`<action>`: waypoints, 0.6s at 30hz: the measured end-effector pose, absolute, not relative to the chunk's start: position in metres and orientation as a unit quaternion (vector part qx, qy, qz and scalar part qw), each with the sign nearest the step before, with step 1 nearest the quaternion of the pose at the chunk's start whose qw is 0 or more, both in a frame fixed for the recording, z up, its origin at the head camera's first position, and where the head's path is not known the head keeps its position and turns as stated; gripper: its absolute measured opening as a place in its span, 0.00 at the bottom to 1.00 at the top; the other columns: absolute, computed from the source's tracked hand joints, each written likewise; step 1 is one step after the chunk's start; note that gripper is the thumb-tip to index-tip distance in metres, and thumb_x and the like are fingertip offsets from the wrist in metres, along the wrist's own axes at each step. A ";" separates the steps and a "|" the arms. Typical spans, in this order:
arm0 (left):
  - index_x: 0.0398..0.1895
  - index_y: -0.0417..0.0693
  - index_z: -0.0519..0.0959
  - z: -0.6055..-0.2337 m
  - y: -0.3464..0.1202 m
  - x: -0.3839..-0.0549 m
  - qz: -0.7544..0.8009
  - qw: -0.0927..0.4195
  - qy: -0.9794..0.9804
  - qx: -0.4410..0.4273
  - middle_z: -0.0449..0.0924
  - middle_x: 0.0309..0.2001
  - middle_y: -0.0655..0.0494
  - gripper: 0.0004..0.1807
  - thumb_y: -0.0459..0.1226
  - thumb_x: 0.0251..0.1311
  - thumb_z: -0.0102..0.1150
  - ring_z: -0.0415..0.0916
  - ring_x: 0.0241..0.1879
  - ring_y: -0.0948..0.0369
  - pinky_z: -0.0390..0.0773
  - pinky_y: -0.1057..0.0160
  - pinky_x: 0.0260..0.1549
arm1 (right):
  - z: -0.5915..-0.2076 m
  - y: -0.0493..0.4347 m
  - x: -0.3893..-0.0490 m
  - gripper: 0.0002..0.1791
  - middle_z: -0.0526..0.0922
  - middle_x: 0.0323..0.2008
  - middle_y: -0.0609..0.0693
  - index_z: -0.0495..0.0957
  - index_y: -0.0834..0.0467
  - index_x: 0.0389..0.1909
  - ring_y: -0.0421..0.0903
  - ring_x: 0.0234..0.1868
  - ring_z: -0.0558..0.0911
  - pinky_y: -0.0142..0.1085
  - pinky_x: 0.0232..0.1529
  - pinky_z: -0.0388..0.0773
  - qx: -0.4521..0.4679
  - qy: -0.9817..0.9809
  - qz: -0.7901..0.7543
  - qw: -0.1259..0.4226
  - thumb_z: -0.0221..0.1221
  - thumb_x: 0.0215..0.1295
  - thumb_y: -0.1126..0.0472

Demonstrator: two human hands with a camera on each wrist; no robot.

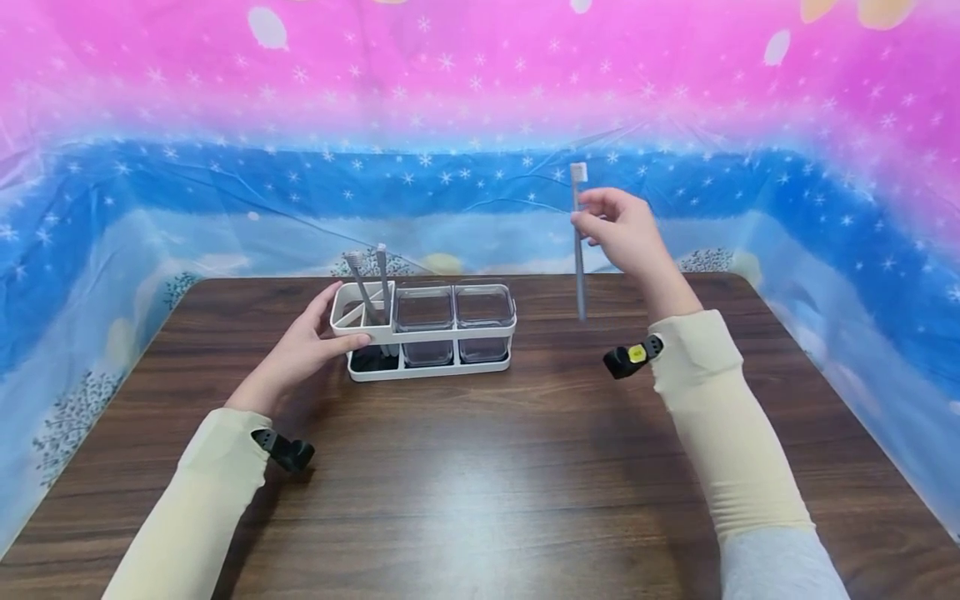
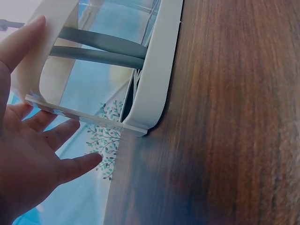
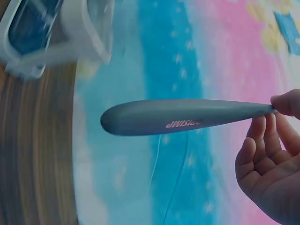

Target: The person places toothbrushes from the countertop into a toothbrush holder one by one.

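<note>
In the head view a grey toothbrush [image 1: 580, 279] hangs upright in the air, bristles up. My right hand [image 1: 628, 235] pinches it near its head between thumb and fingers; the right wrist view shows its wide handle end [image 3: 140, 117] pointing away from the hand. A white two-tier toothbrush holder [image 1: 450, 335] stands on the table to the left. My left hand [image 1: 303, 343] grips its left end, thumb on the front of the upper rim and fingers at the side. Two grey toothbrushes [image 1: 363, 283] lean in its divided left section.
Two clear cups [image 1: 423, 310] sit in the holder's middle and right openings. The brown wooden table [image 1: 465, 467] reaches back to a pink and blue patterned cloth [image 1: 480, 183]. A black wrist camera [image 1: 630, 358] sticks out from the right sleeve.
</note>
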State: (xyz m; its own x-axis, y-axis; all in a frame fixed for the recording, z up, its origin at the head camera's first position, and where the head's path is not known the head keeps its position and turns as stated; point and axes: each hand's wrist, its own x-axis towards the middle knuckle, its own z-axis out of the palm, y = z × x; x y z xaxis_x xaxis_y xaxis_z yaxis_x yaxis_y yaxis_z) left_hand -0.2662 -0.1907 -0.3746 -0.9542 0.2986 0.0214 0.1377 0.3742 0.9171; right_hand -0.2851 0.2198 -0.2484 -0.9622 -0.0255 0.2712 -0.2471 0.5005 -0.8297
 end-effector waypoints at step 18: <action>0.78 0.49 0.36 -0.375 -0.190 -0.269 0.561 0.076 0.813 0.136 0.55 0.70 0.42 0.54 0.41 0.60 0.65 0.58 0.68 0.47 0.62 0.46 0.64 | -0.226 0.100 -0.276 0.16 0.82 0.45 0.58 0.74 0.64 0.54 0.47 0.41 0.82 0.38 0.45 0.77 0.198 -0.791 0.574 0.069 0.58 0.67 0.65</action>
